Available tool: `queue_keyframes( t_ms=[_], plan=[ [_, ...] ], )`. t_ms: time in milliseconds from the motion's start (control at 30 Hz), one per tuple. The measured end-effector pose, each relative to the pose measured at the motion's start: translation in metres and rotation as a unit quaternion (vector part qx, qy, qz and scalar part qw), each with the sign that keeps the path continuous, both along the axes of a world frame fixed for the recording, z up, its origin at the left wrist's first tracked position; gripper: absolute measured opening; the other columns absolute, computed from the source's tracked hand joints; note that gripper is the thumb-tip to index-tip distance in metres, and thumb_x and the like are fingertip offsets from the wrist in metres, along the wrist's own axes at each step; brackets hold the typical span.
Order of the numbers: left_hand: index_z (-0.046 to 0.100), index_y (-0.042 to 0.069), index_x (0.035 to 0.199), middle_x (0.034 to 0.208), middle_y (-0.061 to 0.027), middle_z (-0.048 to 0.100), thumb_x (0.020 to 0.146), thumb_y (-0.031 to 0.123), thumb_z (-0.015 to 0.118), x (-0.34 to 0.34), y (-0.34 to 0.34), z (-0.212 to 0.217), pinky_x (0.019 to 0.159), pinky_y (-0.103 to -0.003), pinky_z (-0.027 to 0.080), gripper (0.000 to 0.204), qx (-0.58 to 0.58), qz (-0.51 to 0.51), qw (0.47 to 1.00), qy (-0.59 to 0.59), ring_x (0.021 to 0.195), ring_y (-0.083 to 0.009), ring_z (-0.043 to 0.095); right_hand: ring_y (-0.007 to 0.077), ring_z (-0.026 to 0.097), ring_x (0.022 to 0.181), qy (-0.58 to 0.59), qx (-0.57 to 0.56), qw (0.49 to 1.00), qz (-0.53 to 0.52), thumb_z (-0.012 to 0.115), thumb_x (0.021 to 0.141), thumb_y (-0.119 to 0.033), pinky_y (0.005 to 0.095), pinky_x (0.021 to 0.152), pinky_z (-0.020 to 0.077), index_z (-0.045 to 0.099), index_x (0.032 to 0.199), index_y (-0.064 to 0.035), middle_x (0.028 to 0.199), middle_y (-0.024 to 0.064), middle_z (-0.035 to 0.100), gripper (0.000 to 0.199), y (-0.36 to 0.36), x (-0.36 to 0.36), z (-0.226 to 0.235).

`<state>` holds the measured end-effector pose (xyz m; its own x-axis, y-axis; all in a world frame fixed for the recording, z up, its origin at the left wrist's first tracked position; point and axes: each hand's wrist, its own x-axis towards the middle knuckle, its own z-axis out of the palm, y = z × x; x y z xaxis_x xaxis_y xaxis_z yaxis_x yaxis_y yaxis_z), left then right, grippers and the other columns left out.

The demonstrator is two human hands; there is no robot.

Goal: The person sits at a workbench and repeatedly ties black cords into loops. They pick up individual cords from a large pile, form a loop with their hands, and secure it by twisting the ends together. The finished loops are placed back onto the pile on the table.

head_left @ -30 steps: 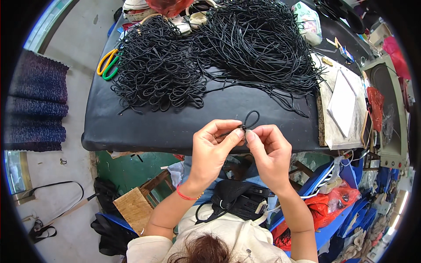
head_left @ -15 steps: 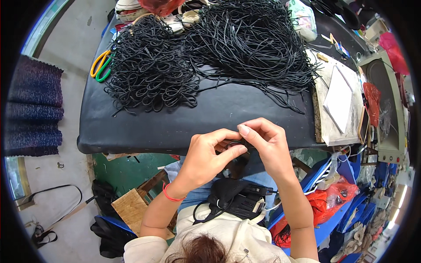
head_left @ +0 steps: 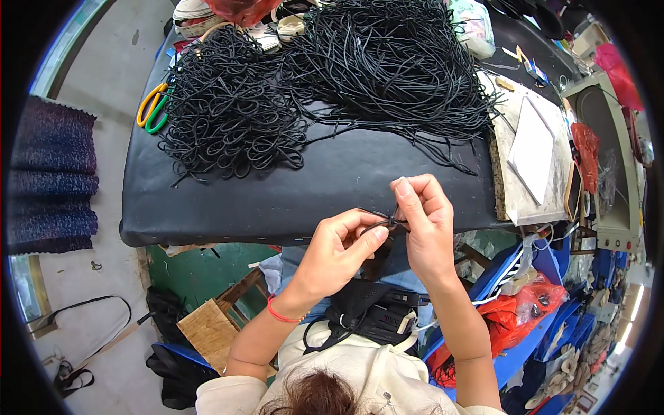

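Observation:
Between my hands, just over the table's near edge, is a thin black cord (head_left: 391, 221) with a small knot or crossing in it. My left hand (head_left: 346, 244) pinches the cord between thumb and forefinger, left of that crossing. On the other side my right hand (head_left: 427, 216) has thumb and forefinger closed on a strand rising from it. Past the hands lie two piles on the black table (head_left: 228, 214): looped black cords (head_left: 228, 111) on the left and long, straighter black cords (head_left: 394, 69) on the right.
Scissors with yellow and green handles (head_left: 155, 111) lie at the table's left edge. A worn board (head_left: 508, 187) carrying a white plate-like piece (head_left: 532, 152) is on the right. Below it hangs a blue container (head_left: 512, 366) with red plastic bags (head_left: 515, 325). A wooden stool (head_left: 205, 332) stands below left.
My hands have drawn slightly apart, the right one up a little. The knot or crossing in the cord now shows between them, where the fingers covered it before.

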<state>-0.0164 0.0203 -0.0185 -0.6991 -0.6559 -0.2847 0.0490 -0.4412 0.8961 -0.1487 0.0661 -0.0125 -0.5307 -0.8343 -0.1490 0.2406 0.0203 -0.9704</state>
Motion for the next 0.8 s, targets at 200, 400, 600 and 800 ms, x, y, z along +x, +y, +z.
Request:
queue_keyframes(
  t_ms=[200, 400, 600, 800],
  plan=[
    [0.063, -0.003, 0.096, 0.073, 0.0008, 0.058, 0.087, 0.015, 0.059, -0.001, 0.004, -0.005, 0.056, -0.019, 0.041, 0.021, -0.061, -0.014, 0.998, 0.029, 0.064, -0.0041, 0.050, -0.0004, 0.038, 0.060, 0.033, 0.004, 0.999, 0.022, 0.058, 0.089, -0.018, 0.0175, 0.053, 0.0328, 0.056, 0.087, -0.0039, 0.069, -0.0064, 0.049, 0.015, 0.002, -0.001, 0.005],
    [0.064, -0.002, 0.092, 0.073, -0.0033, 0.060, 0.085, 0.014, 0.061, -0.003, 0.000, 0.000, 0.056, -0.022, 0.042, 0.017, -0.145, 0.027, 0.989, -0.006, 0.063, -0.0072, 0.053, 0.0008, 0.043, 0.062, -0.137, 0.098, 0.985, 0.042, 0.059, 0.089, -0.021, 0.0171, 0.056, 0.0355, 0.059, 0.090, -0.0023, 0.070, -0.0049, 0.052, 0.018, 0.002, -0.010, 0.015],
    [0.065, -0.001, 0.087, 0.072, -0.0054, 0.059, 0.083, 0.013, 0.063, 0.000, -0.008, 0.006, 0.053, -0.024, 0.041, 0.015, -0.243, -0.010, 0.969, -0.051, 0.060, -0.0079, 0.051, 0.0010, 0.042, 0.061, 0.042, 0.058, 0.989, 0.128, 0.059, 0.088, -0.021, 0.0173, 0.055, 0.0357, 0.057, 0.078, -0.0029, 0.067, -0.0055, 0.051, 0.021, 0.011, -0.010, 0.010],
    [0.063, -0.002, 0.091, 0.077, -0.0054, 0.060, 0.084, 0.010, 0.061, 0.003, -0.009, 0.007, 0.057, -0.022, 0.042, 0.014, -0.093, -0.052, 0.994, -0.029, 0.064, -0.0065, 0.051, 0.0010, 0.042, 0.060, 0.023, 0.038, 0.993, 0.112, 0.058, 0.089, -0.019, 0.0183, 0.054, 0.0377, 0.054, 0.073, -0.0034, 0.065, -0.0050, 0.049, 0.023, 0.009, -0.007, 0.012]
  ],
)
